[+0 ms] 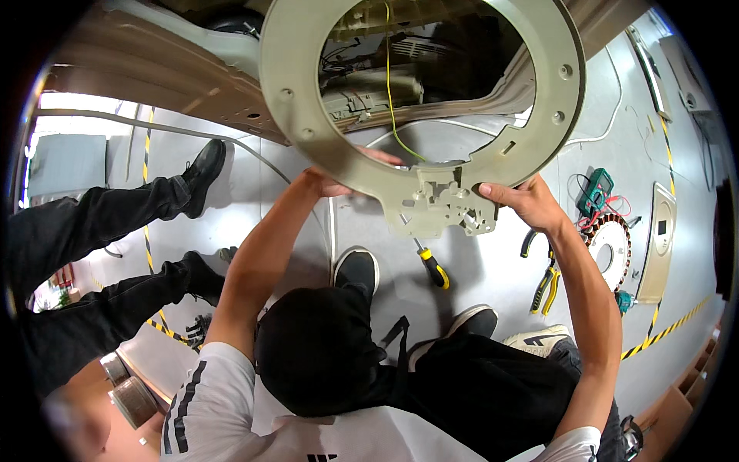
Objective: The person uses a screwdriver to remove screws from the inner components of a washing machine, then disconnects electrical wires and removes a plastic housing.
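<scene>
A beige ring-shaped plastic frame (560,85) is held up in front of me, with a large round opening. Its lower edge widens into a tab (419,215) full of cut-outs. My left hand (342,181) grips the lower left rim from behind, and some of its fingers show through the opening. At the lower right, my right hand (531,204) has its thumb on the front face and its other fingers behind. A yellow wire (390,85) shows through the opening. On the floor below the tab lies a yellow-and-black screwdriver (435,269).
A brown metal cabinet (154,77) with parts inside stands ahead. At right on the floor are pliers (546,289), a green multimeter (596,191), a coil-wound stator ring (616,254) and a beige panel (658,239). Another person's black-trousered legs (100,219) reach in from the left.
</scene>
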